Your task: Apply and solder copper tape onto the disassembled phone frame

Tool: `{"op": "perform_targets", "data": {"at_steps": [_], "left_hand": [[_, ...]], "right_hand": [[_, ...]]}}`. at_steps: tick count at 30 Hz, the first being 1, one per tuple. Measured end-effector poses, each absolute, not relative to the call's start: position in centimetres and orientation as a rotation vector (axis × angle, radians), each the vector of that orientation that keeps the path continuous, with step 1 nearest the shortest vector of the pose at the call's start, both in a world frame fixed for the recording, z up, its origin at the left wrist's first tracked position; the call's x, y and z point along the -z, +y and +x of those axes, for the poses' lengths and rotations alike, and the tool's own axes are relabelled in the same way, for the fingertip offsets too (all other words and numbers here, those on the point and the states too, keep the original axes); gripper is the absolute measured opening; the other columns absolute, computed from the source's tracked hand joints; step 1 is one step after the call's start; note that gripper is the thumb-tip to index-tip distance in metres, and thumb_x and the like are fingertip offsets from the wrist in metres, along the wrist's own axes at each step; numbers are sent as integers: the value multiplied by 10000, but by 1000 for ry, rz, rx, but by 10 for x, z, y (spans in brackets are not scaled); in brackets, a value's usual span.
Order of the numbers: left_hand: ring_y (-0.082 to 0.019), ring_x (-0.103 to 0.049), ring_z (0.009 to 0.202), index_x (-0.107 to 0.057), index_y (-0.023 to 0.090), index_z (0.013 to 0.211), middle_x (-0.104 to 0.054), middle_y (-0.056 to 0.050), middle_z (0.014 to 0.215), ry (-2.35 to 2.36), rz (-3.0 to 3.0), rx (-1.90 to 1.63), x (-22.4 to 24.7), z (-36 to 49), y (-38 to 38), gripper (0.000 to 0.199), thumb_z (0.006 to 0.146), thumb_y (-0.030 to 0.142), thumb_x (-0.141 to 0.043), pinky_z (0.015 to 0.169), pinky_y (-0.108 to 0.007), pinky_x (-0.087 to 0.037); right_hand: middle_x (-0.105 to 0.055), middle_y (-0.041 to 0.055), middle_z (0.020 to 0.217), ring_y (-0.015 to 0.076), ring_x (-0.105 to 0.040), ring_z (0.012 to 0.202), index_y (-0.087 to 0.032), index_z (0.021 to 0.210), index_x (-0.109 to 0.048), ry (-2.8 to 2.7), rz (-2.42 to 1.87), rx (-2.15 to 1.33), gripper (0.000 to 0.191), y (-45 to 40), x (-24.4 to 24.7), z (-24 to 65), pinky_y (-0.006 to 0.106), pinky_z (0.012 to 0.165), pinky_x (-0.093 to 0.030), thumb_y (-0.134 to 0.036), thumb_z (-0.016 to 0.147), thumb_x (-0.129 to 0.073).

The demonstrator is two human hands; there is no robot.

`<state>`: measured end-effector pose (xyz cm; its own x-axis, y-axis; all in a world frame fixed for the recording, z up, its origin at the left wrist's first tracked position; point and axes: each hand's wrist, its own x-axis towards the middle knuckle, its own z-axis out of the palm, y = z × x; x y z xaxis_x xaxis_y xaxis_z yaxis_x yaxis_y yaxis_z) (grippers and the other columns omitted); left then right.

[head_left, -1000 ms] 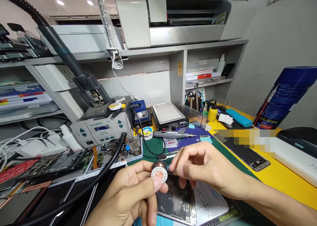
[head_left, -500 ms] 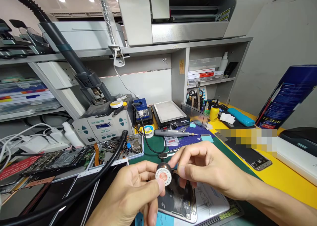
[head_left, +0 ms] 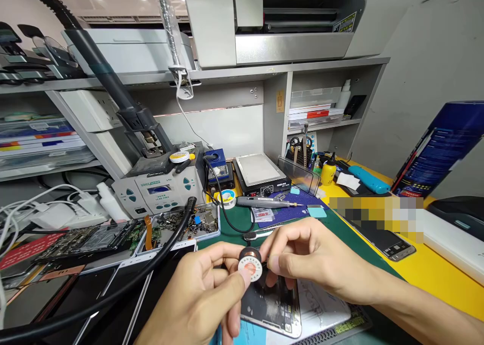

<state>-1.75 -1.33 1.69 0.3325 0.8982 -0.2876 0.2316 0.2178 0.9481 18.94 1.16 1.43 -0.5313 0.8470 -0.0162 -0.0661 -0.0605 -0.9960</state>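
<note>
A small spool of copper wire (head_left: 250,265), with a white printed label and a red centre, is gripped between the thumb and fingers of my left hand (head_left: 204,289). Dark copper windings show behind its label. Close on its right, my right hand (head_left: 313,259) pinches the fine wire from the spool between thumb and forefinger; the strand itself is barely visible. Beneath both hands lies an opened phone or tablet body (head_left: 270,304) with a dark, scuffed inside. A black-bristled brush (head_left: 251,236) rests just beyond the spool.
A hot-air rework station (head_left: 161,191) stands left, its black hose (head_left: 147,269) crossing the front left over several screens. Behind are a tray of circuit boards (head_left: 206,221), a grey pen-like tool (head_left: 264,202) and a hot plate (head_left: 260,176). A blue can (head_left: 442,148) is at right.
The right hand's fingertips have shifted slightly left, closer to the spool. My left hand still grips the spool, which has tilted a little. The camera view has shifted slightly.
</note>
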Motion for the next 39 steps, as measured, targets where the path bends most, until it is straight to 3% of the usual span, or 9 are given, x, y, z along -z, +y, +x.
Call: {"op": "perform_targets", "data": {"at_steps": [8, 14, 21, 26, 32, 39], "left_hand": [[-85, -501, 377, -556, 148, 1162, -504, 62, 509, 1188, 1314, -655, -14, -18, -12, 568, 817, 598, -601, 397, -185, -398], [-25, -464, 452, -600, 197, 1035, -561, 23, 837, 1261, 1416, -816, -14, -10, -18, 457, 793, 585, -628, 411, -168, -378], [-63, -484, 486, -514, 228, 1142, -546, 40, 696, 1325, 1434, -812, -12, -11, -20, 514, 820, 624, -574, 442, -172, -378], [-124, -602, 647, -550, 236, 1051, -636, -20, 835, 1339, 1512, -811, -4, -16, -18, 428, 834, 604, -568, 461, -170, -421], [-81, -562, 557, -614, 259, 1032, -644, -19, 949, 1304, 1634, -916, -12, -14, -21, 326, 847, 527, -593, 470, -163, -463], [-106, -605, 669, -669, 284, 1068, -648, -20, 973, 1235, 1894, -986, -10, -14, -23, 233, 911, 404, -546, 574, -157, -503]], "right_hand": [[-703, 78, 769, 181, -654, 701, -114, 678, -658, -1496, -846, -1734, 87, 12, -13, 187, 253, 567, -477, -169, 744, -675], [-723, 86, 715, 156, -636, 636, -110, 678, -665, -1460, -867, -1789, 83, 14, -13, 184, 257, 572, -494, -174, 727, -687], [-749, 103, 723, 140, -651, 614, -97, 692, -686, -1404, -847, -1842, 80, 11, -9, 183, 249, 587, -517, -168, 722, -708], [-754, 121, 732, 147, -661, 619, -84, 693, -687, -1368, -817, -1855, 88, 11, -9, 182, 259, 596, -525, -162, 717, -719], [-756, 108, 753, 156, -677, 662, -100, 692, -678, -1354, -773, -1865, 79, 12, -6, 181, 267, 631, -526, -156, 714, -729], [-755, 102, 786, 148, -650, 673, -110, 688, -667, -1390, -710, -1853, 49, 12, -7, 182, 288, 677, -514, -121, 721, -701]]}}
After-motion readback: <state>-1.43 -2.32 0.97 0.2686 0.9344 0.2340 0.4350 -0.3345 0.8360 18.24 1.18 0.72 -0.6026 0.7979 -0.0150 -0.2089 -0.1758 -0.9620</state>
